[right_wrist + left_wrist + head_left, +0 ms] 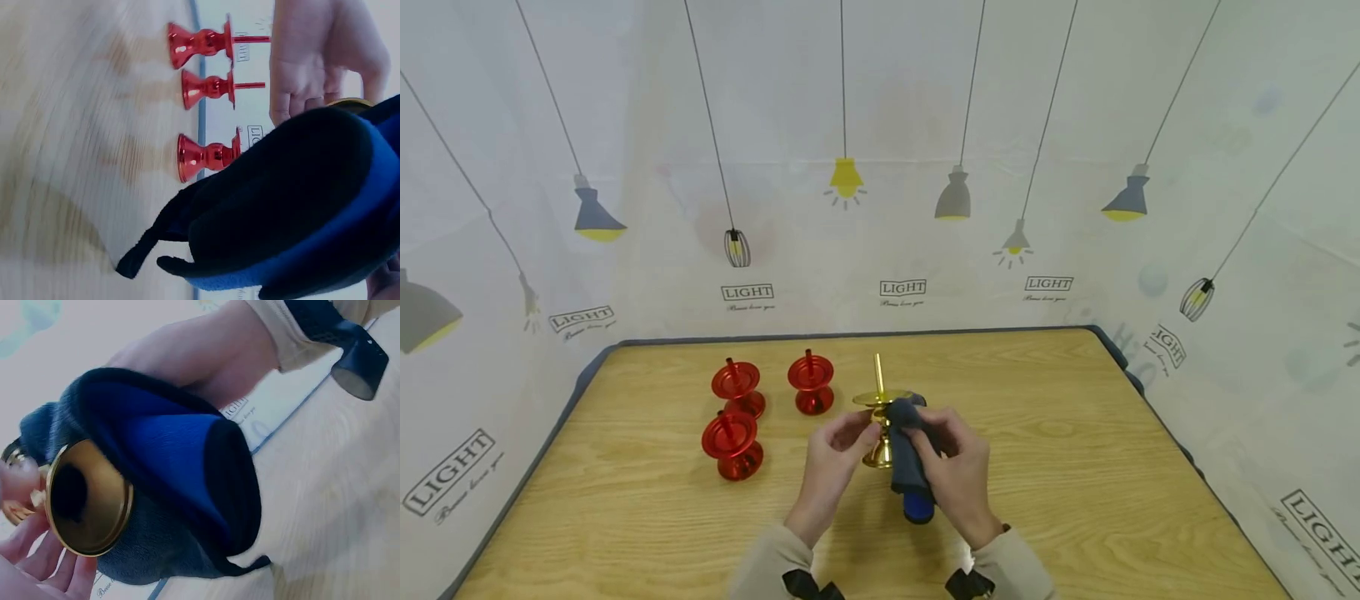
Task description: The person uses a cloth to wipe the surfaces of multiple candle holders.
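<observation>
A gold candle holder [880, 450] with a wide dish and a tall thin spike stands upright between the two hands, held above the table. My left hand [835, 467] grips its stem from the left side. With my right hand [958, 467] I hold a folded dark blue cloth [910, 467] against the holder's right side. In the left wrist view, the holder's round hollow base [94, 500] faces the camera and the cloth [169, 456] wraps beside it. The cloth [300, 200] hides most of the holder in the right wrist view.
Three red candle holders stand on the left part of the wooden table [1075, 467]: a back-left one [736, 382], one to its right [811, 383], and a nearer one [733, 446]. A white curtain [895, 100] printed with lamps surrounds the table.
</observation>
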`<state>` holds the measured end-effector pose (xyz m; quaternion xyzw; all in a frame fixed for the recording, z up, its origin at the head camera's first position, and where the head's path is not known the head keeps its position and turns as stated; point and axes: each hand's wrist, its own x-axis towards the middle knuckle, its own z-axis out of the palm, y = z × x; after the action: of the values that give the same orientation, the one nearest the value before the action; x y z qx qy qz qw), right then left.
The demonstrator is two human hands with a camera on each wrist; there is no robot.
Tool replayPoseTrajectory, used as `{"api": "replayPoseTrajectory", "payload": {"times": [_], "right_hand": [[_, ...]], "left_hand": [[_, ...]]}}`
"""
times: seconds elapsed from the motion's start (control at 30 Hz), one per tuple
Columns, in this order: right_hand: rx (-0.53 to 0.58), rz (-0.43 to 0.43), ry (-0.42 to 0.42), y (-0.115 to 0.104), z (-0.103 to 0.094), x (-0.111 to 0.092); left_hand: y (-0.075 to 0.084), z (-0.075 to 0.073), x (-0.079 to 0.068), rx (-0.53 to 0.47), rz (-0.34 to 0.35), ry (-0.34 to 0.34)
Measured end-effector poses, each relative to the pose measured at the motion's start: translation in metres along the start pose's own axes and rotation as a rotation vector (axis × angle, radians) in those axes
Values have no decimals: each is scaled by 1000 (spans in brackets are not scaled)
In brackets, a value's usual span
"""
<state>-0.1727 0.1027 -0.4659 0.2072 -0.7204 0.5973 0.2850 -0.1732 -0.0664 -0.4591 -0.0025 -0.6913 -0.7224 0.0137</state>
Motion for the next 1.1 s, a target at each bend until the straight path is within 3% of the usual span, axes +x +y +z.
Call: {"api": "replayPoseTrajectory", "payload": {"times": [0.17, 0.27, 0.53, 0.63, 0.73, 0.83, 0.93, 1.1], "right_hand": [[-101, -142, -10, -5, 2, -1], [-95, -146, -18, -7, 2, -1], [141, 124, -19, -4, -3, -1], [206, 215, -5, -2, -4, 0], [197, 240, 3, -1, -5, 0], [140, 178, 15, -2, -4, -1], [59, 46, 24, -6, -3, -2], [-41, -155, 31, -10, -1, -1]], "left_hand": [[0, 1, -1, -48, -43, 8], [-3, -2, 1, -92, -57, -17], [-8, -12, 2, -281, -97, -208], [-6, -12, 0, -326, -100, -210], [-3, -9, -2, -280, -70, -154], [0, -5, -4, -153, -28, -91], [5, -3, -5, -26, 19, -60], [10, -1, -5, 34, 54, -73]]}}
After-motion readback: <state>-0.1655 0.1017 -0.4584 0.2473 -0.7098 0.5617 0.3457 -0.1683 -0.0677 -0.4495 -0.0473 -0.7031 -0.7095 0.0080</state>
